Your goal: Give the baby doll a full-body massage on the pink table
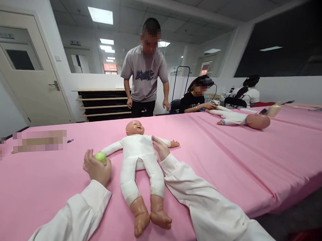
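Note:
A baby doll (139, 146) with a white cloth body lies on its back on the table, feet towards me and arms spread. My left hand (97, 167) is closed round a small light-green round thing (100, 157), beside the doll's hand on the left. What the green thing is exactly, I cannot make out, as my fingers cover part of it. Against the doll's other side, by its chest and under its arm, rests my right hand (161, 149). Its fingers are stretched out and hold nothing.
Pink cloth covers the long table (217, 168). Another doll (239, 119) lies at the far right, near a seated person (194, 99) handling its feet. Someone in a grey shirt (146, 74) stands across the table. A small dark item (70, 141) lies at the left.

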`<move>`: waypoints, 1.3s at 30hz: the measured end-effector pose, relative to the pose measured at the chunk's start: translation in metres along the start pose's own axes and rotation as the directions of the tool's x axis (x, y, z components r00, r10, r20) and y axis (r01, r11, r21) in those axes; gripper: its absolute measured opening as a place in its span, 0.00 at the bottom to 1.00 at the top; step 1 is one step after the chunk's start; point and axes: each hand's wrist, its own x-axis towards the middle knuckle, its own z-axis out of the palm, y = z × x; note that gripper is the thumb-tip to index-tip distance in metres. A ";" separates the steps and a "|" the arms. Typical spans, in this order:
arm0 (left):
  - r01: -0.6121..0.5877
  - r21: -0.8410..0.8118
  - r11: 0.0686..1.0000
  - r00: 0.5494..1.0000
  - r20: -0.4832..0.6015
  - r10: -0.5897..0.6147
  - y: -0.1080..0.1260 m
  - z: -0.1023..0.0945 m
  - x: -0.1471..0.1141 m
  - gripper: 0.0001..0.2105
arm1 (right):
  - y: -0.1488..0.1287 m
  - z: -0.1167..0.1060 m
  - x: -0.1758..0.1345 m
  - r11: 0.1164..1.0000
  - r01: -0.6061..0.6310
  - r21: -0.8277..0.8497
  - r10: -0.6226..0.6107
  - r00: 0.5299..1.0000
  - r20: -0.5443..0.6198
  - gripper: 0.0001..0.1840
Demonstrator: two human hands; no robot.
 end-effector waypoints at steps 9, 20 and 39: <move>-0.309 -0.114 0.944 0.923 0.202 0.326 0.001 -0.001 -0.012 0.28 | 0.002 0.093 -0.033 0.620 -0.703 0.348 0.569 0.709 0.418 0.23; -0.672 -0.022 0.740 0.708 0.273 0.651 0.007 -0.013 -0.020 0.14 | 0.031 0.090 -0.032 0.577 -0.694 0.430 0.497 0.717 0.489 0.25; -0.042 0.007 0.999 0.998 0.047 0.041 0.003 -0.010 -0.002 0.22 | 0.031 0.083 -0.029 0.574 -0.741 0.349 0.521 0.659 0.542 0.28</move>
